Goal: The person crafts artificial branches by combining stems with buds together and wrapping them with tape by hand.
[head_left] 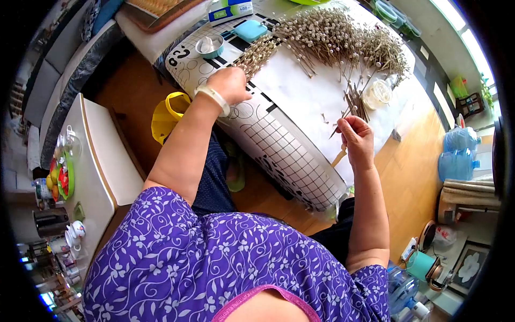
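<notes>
While the right hand [356,140] pinches a dried stem [334,132] above the bench [292,104], the left hand [227,86] is beside a dried bunch [258,55], its fingers' hold impossible to tell

Table [289,144], grid-patterned cover [315,170]. Beyond left hand [229,86]: teal tub [210,52], blue case [251,31], printed box [229,12], dried-stem bunch [259,55]. Beyond right hand [356,140]: white roll [376,94], dried-stem heap [322,36] on white sheet [294,88].

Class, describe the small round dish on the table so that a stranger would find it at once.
Find the table with the dried stems. On its black-and-white patterned part, beyond the left hand, sits the dish. Unlike the squarish light-blue item nearby, it is round and holds something white.
</notes>
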`<state>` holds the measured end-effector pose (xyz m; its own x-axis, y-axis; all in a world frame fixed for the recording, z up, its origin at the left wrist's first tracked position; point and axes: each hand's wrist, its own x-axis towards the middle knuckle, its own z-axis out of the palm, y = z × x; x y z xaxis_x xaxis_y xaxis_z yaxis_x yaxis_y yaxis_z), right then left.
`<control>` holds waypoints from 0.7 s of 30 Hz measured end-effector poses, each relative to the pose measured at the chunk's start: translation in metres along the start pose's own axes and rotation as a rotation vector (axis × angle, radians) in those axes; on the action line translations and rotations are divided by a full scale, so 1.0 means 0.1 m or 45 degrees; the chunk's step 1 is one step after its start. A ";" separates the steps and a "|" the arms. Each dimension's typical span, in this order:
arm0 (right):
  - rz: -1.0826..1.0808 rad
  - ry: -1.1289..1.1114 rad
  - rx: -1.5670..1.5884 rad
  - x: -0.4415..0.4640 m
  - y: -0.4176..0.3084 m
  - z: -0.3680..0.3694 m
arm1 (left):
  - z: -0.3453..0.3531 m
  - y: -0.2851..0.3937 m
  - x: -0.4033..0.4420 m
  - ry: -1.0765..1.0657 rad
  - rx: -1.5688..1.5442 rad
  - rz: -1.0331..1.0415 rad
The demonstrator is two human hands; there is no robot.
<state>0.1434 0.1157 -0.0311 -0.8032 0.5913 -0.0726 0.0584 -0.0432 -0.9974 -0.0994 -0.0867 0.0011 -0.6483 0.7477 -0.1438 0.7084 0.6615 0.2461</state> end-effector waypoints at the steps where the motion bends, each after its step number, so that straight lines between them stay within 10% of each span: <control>1: -0.006 0.006 0.006 -0.02 -0.01 0.00 | 0.00 0.03 -0.07 -0.014 0.022 -0.049; 21: -0.051 -0.043 0.103 -0.07 -0.04 -0.07 | 0.01 0.10 -0.09 -0.181 0.264 -0.266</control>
<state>0.1531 0.1176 -0.0262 -0.8236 0.5662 -0.0313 -0.0211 -0.0857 -0.9961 -0.0861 -0.0867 0.0039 -0.7503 0.5855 -0.3070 0.6155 0.7881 -0.0009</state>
